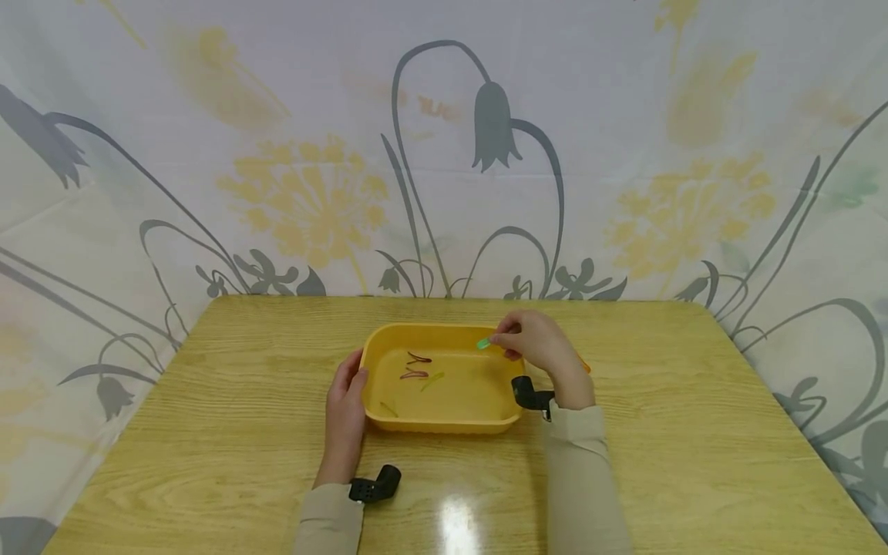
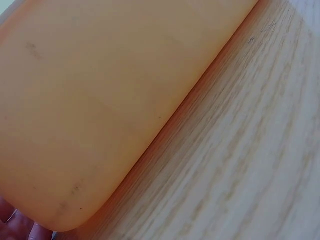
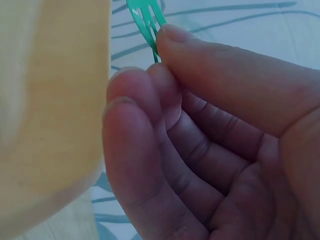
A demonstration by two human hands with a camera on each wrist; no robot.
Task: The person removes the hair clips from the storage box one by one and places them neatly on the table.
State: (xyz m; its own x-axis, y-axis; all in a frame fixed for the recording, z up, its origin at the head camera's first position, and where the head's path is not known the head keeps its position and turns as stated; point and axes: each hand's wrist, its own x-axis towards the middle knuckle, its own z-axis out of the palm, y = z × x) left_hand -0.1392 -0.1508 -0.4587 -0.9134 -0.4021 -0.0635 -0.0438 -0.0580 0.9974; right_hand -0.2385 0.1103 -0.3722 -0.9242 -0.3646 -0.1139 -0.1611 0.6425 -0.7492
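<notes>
A shallow yellow plastic tray stands on the table. My left hand holds its left end, with the thumb at the rim; fingertips show by the tray's corner in the left wrist view. Over the tray's far right corner, my right hand pinches a small green slotted clip between thumb and fingertips. On the tray floor lie thin V-shaped pieces: a dark red one, a pinkish one and a yellow one. Another yellowish piece is near the front left corner.
A small orange object shows just past my right wrist, mostly hidden. The wooden table extends around the tray. A flower-printed cloth hangs behind the table's far edge. Each wrist wears a black camera.
</notes>
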